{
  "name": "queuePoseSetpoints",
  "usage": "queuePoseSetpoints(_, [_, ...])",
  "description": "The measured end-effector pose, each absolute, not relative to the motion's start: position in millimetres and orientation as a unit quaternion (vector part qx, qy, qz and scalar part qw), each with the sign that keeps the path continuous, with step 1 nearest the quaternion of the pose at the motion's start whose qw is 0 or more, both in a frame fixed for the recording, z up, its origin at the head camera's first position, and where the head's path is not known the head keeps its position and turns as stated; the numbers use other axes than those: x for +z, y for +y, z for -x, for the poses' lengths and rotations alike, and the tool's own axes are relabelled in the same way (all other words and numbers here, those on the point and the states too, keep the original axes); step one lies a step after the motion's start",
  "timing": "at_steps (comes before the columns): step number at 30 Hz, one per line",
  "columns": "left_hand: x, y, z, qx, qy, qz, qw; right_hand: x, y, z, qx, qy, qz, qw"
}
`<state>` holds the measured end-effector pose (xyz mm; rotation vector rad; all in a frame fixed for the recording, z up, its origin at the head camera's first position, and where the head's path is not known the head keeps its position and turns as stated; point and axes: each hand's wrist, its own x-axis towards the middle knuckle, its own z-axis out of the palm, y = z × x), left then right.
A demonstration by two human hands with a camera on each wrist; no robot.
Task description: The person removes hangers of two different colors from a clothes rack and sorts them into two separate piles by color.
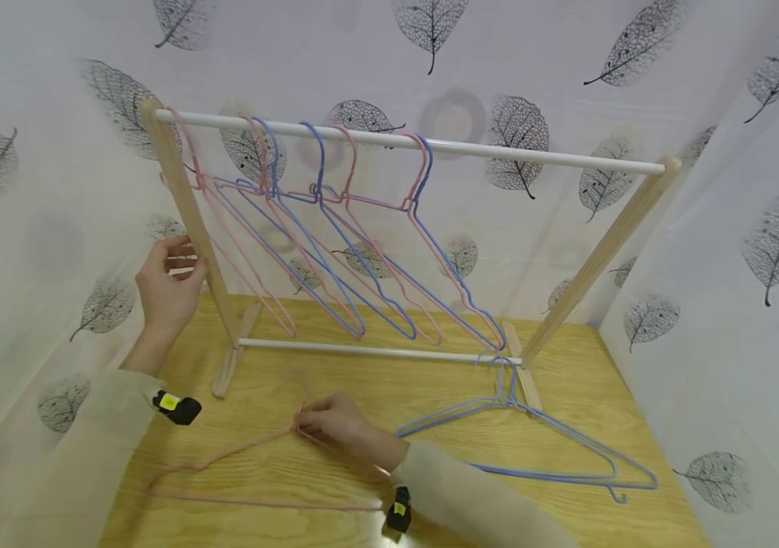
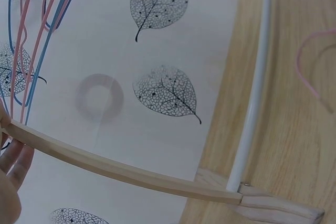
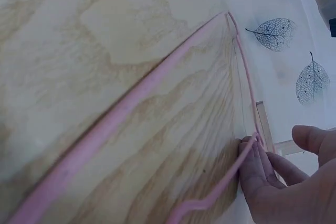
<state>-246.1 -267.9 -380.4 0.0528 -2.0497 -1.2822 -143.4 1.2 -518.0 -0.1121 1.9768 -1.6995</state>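
Note:
My left hand [image 1: 168, 285] grips the left wooden post [image 1: 186, 198] of a clothes rack, its fingers bent at the post. In the left wrist view, fingertips show on that post. Low over the table, my right hand [image 1: 341, 425] pinches a pink clothes hanger [image 1: 225, 455] at its neck, below the hook. The hook looks blurred in the head view. In the right wrist view, the hanger's long bottom bar [image 3: 121, 100] runs close along the wood, and the fingers [image 3: 253, 169] meet at the neck.
Several pink and blue hangers [image 1: 334, 221] hang from the rack's white top rod [image 1: 533, 154]. Blue hangers [image 1: 553, 478] lie stacked on the wooden table [image 1: 601, 396] at the right, near the rack's right foot [image 1: 522, 373]. Leaf-patterned curtains [image 1: 725, 304] surround the table.

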Motion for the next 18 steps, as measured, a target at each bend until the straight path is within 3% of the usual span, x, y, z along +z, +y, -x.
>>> queuePoseSetpoints(18, [-381,-268,245,-0.494,-0.793,-0.018,0.355,-493,45,143,-0.7,0.654,0.045,0.283])
